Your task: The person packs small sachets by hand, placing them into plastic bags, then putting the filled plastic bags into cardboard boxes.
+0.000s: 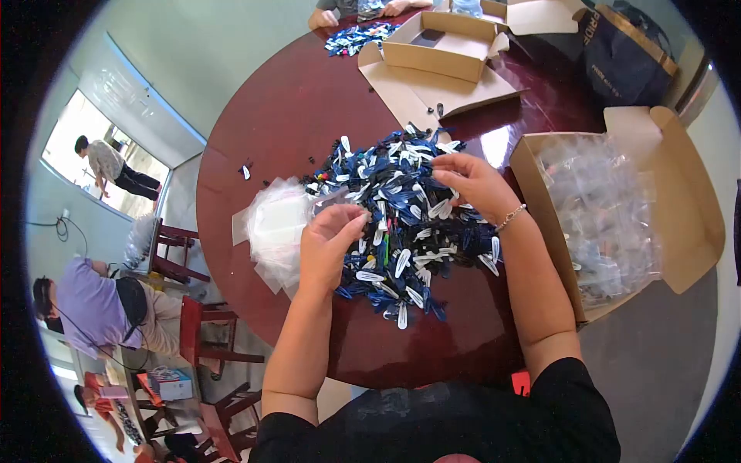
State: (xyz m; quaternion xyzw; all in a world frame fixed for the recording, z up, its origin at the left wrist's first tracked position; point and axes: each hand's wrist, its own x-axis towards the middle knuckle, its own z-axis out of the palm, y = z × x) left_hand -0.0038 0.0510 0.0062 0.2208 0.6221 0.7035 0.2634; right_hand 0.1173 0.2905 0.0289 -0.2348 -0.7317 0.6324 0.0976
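1. Head view: your left hand (336,239) was over the left side of the clip pile (401,258), beside the stack of clear bags (278,228). Grip narrow, thumb near the fingers; can't tell if it held anything.
2. Your right hand (475,181) was at the pile's upper right, fingers curled, grip narrow. Couldn't tell if a clip was in it. You had a bracelet (511,217) on that wrist.
3. Pile sat in the middle of the round red table (285,123): blue, white and black hair clips, loose, overlapping. 1 small group of clips (245,170) lay apart, past the bags.
4. Open cardboard box (540,208) stood to your right, with filled clear bags (602,216) inside.
5. Far side: another open box (440,54), a dark carrier bag (629,62) and a smaller clip pile (359,38), near another person's hands (328,18).
6. Off to your left, 1 person in purple (89,305) sat and 1 in a patterned top (106,162) stood by the doorway.
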